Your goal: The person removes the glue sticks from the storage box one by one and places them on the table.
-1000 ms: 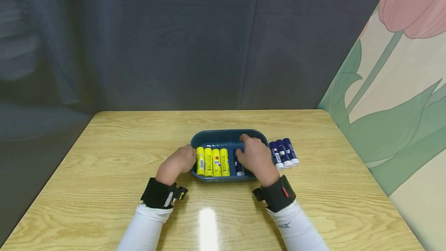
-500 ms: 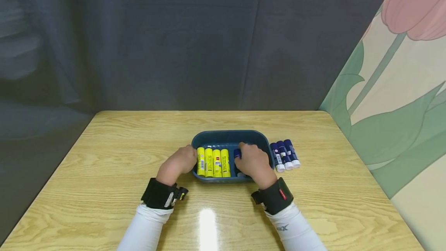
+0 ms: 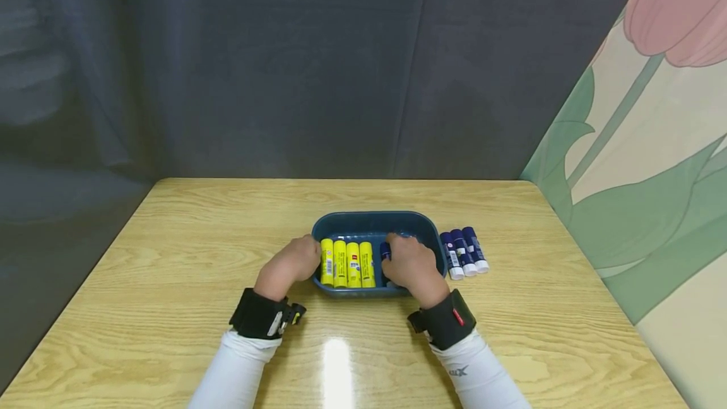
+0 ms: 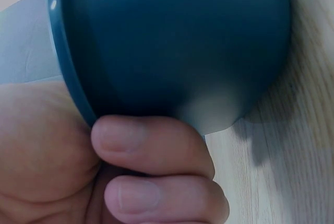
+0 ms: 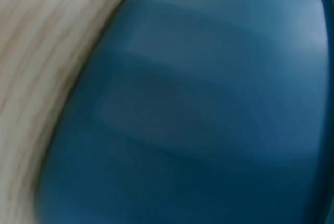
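Note:
In the head view, a dark blue oblong tray (image 3: 354, 226) stands on the wooden table. My left hand (image 3: 291, 265) grips its left end; in the left wrist view the curled fingers (image 4: 156, 145) lie against the outer wall by the rim. Inside the tray, several yellow glue sticks (image 3: 353, 265) lie side by side at the left. My right hand (image 3: 419, 269) reaches into the right half and holds a dark blue glue stick (image 3: 385, 250), mostly hidden under the fingers. The right wrist view shows only the tray's outer wall (image 5: 198, 98) and table, not the fingers.
Three dark blue glue sticks with white ends (image 3: 464, 252) lie on the table (image 3: 199, 232) just right of the tray. A dark curtain (image 3: 284, 68) hangs behind the table, and a wall with a tulip picture (image 3: 642, 207) stands at the right.
My right hand has moved down and slightly left, its fingers closing over the dark blue glue stick in the tray. The left hand keeps its place on the tray.

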`<action>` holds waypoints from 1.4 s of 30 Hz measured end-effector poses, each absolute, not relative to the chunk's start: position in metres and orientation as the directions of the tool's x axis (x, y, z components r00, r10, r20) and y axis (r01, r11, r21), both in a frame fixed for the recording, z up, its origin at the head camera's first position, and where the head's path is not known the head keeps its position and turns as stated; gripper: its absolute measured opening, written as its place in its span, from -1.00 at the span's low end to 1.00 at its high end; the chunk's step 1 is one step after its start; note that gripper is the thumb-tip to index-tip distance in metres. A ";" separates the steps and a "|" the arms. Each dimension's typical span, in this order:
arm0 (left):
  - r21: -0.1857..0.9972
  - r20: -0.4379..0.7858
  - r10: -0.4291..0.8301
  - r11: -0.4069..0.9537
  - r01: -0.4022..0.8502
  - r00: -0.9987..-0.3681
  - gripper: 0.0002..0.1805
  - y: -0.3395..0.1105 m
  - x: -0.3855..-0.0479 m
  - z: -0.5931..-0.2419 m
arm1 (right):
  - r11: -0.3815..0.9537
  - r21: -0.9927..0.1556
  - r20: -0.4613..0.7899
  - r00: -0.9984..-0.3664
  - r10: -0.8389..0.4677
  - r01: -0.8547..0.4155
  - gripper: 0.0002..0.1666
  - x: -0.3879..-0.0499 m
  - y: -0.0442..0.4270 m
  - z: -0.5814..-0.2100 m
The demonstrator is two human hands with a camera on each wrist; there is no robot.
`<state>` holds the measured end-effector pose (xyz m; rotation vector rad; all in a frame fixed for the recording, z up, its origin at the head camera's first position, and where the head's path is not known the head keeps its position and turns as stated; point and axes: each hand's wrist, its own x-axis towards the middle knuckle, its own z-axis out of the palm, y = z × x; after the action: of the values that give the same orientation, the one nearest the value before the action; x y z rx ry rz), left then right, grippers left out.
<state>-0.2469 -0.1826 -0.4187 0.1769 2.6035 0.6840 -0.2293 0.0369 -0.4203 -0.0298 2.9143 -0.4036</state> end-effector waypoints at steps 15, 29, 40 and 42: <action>0.505 -0.386 0.224 0.863 -0.001 -0.895 -0.71 -0.183 -0.246 -0.418 | 0.963 -0.271 -0.233 -0.971 -0.060 0.005 -0.30 -0.227 0.036 -0.417; 0.513 -0.377 0.234 0.859 0.008 -0.896 -0.70 -0.182 -0.247 -0.419 | 0.966 -0.257 -0.247 -0.967 -0.067 -0.002 -0.28 -0.229 0.039 -0.420; 0.513 -0.379 0.238 0.859 0.011 -0.894 -0.70 -0.183 -0.246 -0.418 | 0.957 -0.289 -0.227 -0.971 -0.080 -0.011 -0.27 -0.229 0.036 -0.424; 0.516 -0.381 0.237 0.857 0.007 -0.894 -0.70 -0.183 -0.246 -0.418 | 0.957 -0.291 -0.222 -0.972 -0.080 -0.012 -0.27 -0.229 0.036 -0.424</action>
<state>-0.2461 -0.1826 -0.4178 0.1796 2.5925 0.7178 -0.2290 0.0358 -0.4241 -0.0690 2.8754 -0.4256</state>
